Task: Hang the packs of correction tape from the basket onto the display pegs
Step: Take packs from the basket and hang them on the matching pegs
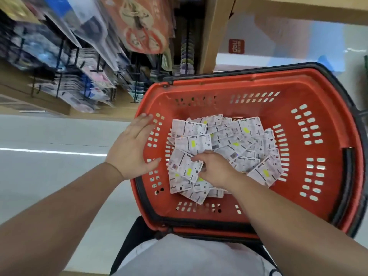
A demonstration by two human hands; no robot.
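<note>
A red shopping basket (328, 148) with black handles sits in front of me, holding a heap of white correction tape packs (235, 136) with yellow marks. My right hand (214, 168) reaches into the heap and pinches one pack (189, 170) at the near left of the pile. My left hand (133, 146) hovers flat with straight fingers over the basket's left rim, holding nothing. The display pegs (95, 70) carry hanging stationery at the upper left, blurred.
A wooden shelf unit (211, 36) rises behind the basket. Dark peg hooks with several hanging packs fill the upper left. A pale floor (49, 136) lies to the left. A red logo label (236, 45) shows on the panel at the upper right.
</note>
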